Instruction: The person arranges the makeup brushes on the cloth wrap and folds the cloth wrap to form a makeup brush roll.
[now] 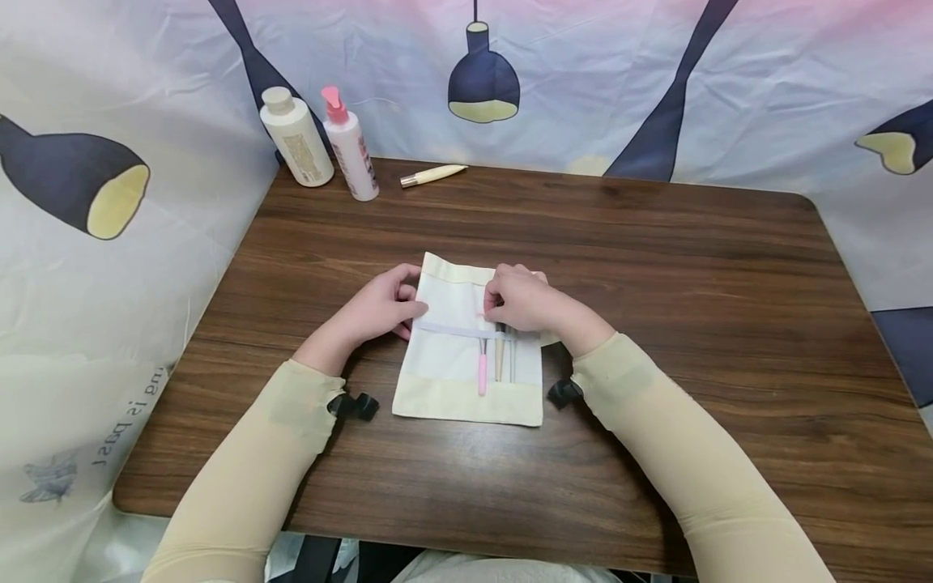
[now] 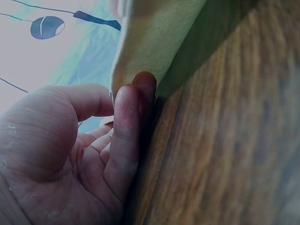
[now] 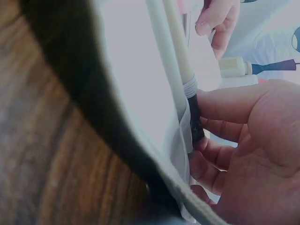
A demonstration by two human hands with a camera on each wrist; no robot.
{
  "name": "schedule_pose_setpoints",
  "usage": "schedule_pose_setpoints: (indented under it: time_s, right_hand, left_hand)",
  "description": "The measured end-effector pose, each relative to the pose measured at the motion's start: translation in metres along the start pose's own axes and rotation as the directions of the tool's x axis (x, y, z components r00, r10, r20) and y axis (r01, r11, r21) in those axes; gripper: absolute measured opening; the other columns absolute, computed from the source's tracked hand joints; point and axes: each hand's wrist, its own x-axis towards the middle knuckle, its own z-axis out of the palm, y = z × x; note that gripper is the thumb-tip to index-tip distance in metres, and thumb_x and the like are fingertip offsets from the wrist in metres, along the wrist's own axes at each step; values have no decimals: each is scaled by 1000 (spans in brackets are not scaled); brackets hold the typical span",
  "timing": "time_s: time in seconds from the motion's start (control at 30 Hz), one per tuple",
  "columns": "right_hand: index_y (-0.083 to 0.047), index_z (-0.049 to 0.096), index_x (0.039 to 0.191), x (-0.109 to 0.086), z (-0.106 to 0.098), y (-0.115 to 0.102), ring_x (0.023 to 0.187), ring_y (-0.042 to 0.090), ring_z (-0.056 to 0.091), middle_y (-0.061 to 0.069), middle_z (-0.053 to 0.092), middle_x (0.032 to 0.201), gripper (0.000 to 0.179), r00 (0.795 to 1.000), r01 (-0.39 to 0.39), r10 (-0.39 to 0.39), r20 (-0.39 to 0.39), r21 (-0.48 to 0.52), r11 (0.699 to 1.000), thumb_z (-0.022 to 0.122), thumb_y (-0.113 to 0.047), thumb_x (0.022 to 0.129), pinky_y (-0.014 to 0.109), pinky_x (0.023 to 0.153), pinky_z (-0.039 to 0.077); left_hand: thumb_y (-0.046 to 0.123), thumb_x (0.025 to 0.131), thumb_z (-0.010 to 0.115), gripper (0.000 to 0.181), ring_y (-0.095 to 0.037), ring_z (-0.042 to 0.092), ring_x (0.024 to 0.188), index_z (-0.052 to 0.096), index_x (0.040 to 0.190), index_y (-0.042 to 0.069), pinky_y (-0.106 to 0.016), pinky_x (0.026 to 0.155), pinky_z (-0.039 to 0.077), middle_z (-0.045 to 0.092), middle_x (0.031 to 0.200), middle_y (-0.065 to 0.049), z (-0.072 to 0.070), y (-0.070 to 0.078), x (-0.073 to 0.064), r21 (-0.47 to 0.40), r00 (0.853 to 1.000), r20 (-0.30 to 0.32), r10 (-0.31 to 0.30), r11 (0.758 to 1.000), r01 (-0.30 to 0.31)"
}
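Note:
A cream-and-white cloth tool pouch [image 1: 437, 364] lies unfolded on the table, with a pale elastic band [image 1: 455, 330] across it. Under the band sit a pink-handled tool [image 1: 483, 374], a cream-handled tool [image 1: 499, 360] with a black end [image 3: 194, 117], and a thin pale stick [image 1: 513, 362]. My left hand [image 1: 382, 304] holds the pouch's left edge, thumb on top and fingers beneath. Thumb and fingers of my right hand [image 1: 528, 300] pinch the black end of the cream-handled tool just above the band. The right hand hides the tools' upper parts in the head view.
At the table's back left corner stand a white bottle [image 1: 297, 138] and a pink-topped pump bottle [image 1: 353, 158]. A cream pen-like object [image 1: 433, 176] lies near the back edge. Patterned fabric [image 1: 583, 81] hangs behind the brown wooden table [image 1: 692, 324].

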Motion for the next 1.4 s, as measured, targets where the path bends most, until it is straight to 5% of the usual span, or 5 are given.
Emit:
schedule_pose_setpoints:
  time_s: [0.3, 0.63, 1.07, 1.4]
  right_hand:
    - [-15, 64, 91, -2, -1, -1, 101, 27, 50, 4, 57, 98, 13, 1000, 4, -3, -19, 7, 1000, 56, -19, 102, 49, 90, 38]
    - [-22, 69, 87, -1, 2, -4, 105, 28, 46, 2, 55, 104, 9, 1000, 2, -2, 31, -9, 1000, 73, -27, 94, 55, 93, 33]
    - [-17, 59, 94, 3, 4, -11, 96, 27, 52, 1, 60, 94, 12, 998, -57, 57, -26, -9, 998, 58, -21, 106, 49, 87, 34]
    - [-18, 58, 89, -3, -3, -7, 97, 27, 51, 2, 55, 95, 15, 1000, -7, 7, -2, 14, 1000, 61, -19, 103, 50, 85, 34]
  left_hand:
    - [8, 100, 63, 59, -26, 69, 67, 37, 152, 7, -40, 62, 64, 70, 91, -16, 0, -1, 0, 1, 1000, -2, -6, 1000, 6]
    - [8, 100, 62, 58, -26, 68, 68, 37, 152, 8, -39, 62, 64, 69, 92, -17, 1, -1, 1, 6, 1000, -1, -7, 1000, 7]
    - [6, 99, 62, 58, -25, 67, 66, 37, 152, 7, -39, 62, 63, 67, 87, -14, 1, -4, 1, -2, 1000, -7, -12, 1000, 12]
    - [7, 100, 63, 57, -26, 68, 69, 38, 151, 7, -40, 62, 64, 68, 89, -14, 0, 1, 3, 5, 1000, -1, -9, 1000, 9]
